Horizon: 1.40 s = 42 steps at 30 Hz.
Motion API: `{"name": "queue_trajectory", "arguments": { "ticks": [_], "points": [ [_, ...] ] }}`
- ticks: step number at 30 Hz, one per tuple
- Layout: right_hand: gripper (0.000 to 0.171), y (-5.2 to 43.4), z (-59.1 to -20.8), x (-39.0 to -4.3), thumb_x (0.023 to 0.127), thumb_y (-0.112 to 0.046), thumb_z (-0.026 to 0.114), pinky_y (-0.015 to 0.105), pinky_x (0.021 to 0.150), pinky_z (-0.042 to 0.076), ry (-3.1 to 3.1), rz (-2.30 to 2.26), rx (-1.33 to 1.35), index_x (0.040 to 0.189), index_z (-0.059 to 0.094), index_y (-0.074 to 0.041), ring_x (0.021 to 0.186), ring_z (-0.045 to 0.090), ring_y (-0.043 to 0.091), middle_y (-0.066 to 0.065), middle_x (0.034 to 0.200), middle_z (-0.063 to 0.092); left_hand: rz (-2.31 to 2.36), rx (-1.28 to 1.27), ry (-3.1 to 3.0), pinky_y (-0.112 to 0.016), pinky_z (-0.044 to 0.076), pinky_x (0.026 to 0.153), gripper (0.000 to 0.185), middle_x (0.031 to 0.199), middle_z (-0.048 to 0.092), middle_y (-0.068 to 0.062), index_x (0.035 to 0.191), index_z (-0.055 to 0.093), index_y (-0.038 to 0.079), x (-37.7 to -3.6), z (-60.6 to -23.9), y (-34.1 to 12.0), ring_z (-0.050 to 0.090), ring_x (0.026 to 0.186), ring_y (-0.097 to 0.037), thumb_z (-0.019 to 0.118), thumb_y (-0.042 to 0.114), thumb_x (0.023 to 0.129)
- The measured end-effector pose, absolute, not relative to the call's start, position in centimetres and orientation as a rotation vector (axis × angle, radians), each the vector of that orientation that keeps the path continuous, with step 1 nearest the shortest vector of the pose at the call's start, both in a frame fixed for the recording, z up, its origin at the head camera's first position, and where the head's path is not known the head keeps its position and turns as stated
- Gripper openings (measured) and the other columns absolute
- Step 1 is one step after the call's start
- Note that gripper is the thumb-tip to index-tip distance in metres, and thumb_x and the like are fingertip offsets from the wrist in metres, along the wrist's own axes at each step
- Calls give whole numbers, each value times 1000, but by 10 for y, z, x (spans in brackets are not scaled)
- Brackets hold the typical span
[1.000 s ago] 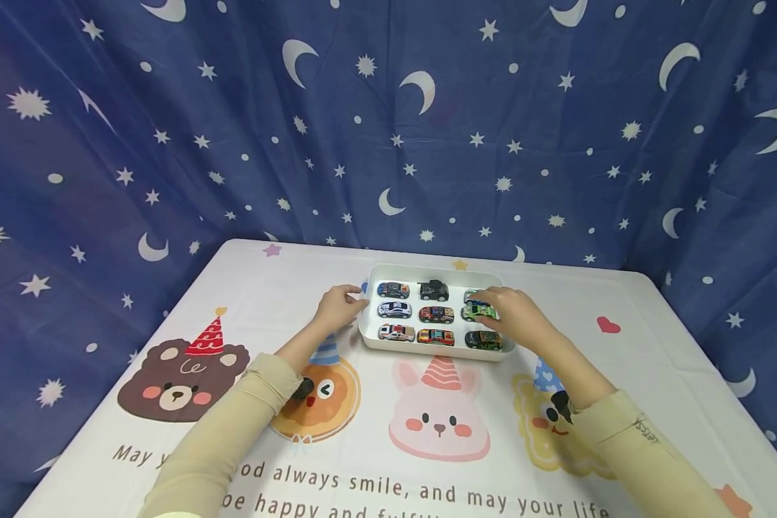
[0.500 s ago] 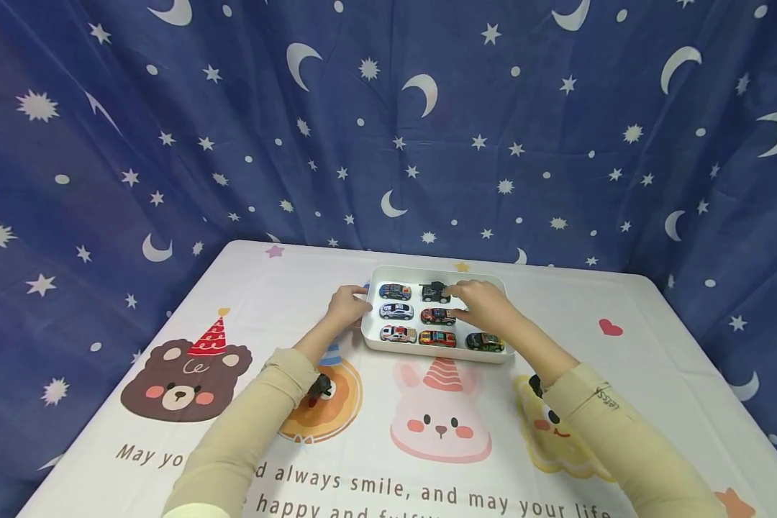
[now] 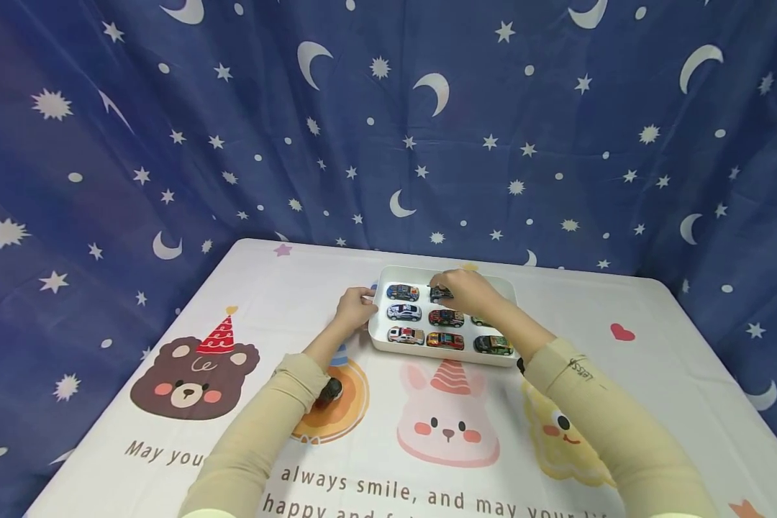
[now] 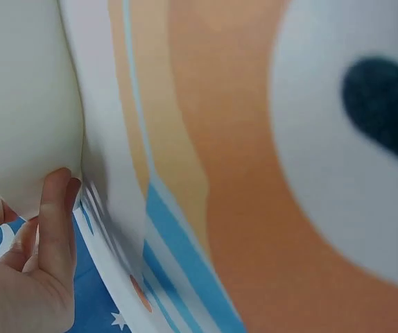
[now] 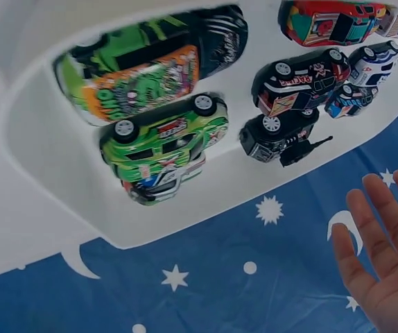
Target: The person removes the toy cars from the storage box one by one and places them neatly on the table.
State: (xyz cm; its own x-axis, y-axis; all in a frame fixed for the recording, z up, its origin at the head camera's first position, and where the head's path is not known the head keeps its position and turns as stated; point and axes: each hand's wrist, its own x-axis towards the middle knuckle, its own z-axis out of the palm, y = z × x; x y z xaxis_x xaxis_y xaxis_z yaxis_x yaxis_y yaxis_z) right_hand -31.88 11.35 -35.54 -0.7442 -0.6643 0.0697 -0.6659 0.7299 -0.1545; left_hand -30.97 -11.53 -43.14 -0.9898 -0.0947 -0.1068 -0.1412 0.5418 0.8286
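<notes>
near the far edge of the surface [image 3: 686, 388], about midway between its left and right corners, sits the white tray [image 3: 440, 355], flat and full of toy cars. by the middle of its far wall stands the tank [image 5: 279, 135], on its wheels, with the blue car [image 3: 403, 292] to its left at the tray's far left corner and the dark red car [image 3: 446, 318] just nearer. of the two hands, the left [image 3: 354, 309] rests its fingertips on the tray's left end, fingers slightly bent; the right [image 3: 469, 288] hovers above the tank, fingers loosely spread, palm bare, with nothing between them. the tank looks light and hard-shelled, so a gentle pinch should do; squeezing would hardly dent it. its thin barrel [image 5: 313, 148] is probably the weak spot and a poor handle. better to grip the body low on both long sides, under the turret, thumb facing the near edge. a shove from one end might set it rolling into its neighbours. the tray seems stiff, smooth and light, likely to skid if knocked, so it is best held at its end walls.
</notes>
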Motion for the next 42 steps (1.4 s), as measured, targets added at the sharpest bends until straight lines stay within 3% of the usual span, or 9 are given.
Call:
{"name": "queue_trajectory", "arguments": {
  "ticks": [8,13,21,27,34,42],
  "points": [
    [34,97,-357,-335,84,-10,69,39,78,56,-2986,307,1139,116,63,0,94,65,30,18,107,68,1566,-222,2603,-13,45,41,43,103,67,-20,127,55,-2,-308,-432,-117,52,51,-7,57,0,85],
    [34,87,-360,-348,84,-10,69,41,86,55,-3003,291,1156,116,62,0,101,63,32,18,109,67,1669,-239,2530,-12,39,38,42,102,68,-22,126,55,-2,-309,-433,-118,44,41,-4,57,-1,84],
    [33,70,-366,-363,85,-11,69,40,94,52,-3092,284,1137,117,63,-3,105,61,29,16,112,66,1727,-428,2422,-16,48,42,36,94,67,-16,119,61,1,-310,-432,-119,59,59,-11,61,4,83],
    [35,62,-374,-376,85,-14,69,36,94,52,-3142,405,1088,118,62,-4,107,59,28,15,114,64,1770,-489,2330,-15,47,42,34,83,65,-8,116,62,2,-311,-431,-120,59,57,-9,62,3,82],
    [40,51,-383,-385,86,-18,69,39,94,52,-3210,551,1002,121,59,-1,107,58,31,20,117,62,1768,-512,2338,-14,47,43,33,88,69,-13,114,63,1,-310,-430,-119,58,56,-8,61,3,81],
    [38,42,-392,-393,86,-18,69,38,94,51,-3287,412,936,120,61,-4,106,58,27,16,115,63,1812,-506,2260,-18,55,54,34,97,67,-12,116,62,3,-308,-430,-121,60,65,-9,61,4,82]
  ]
}}
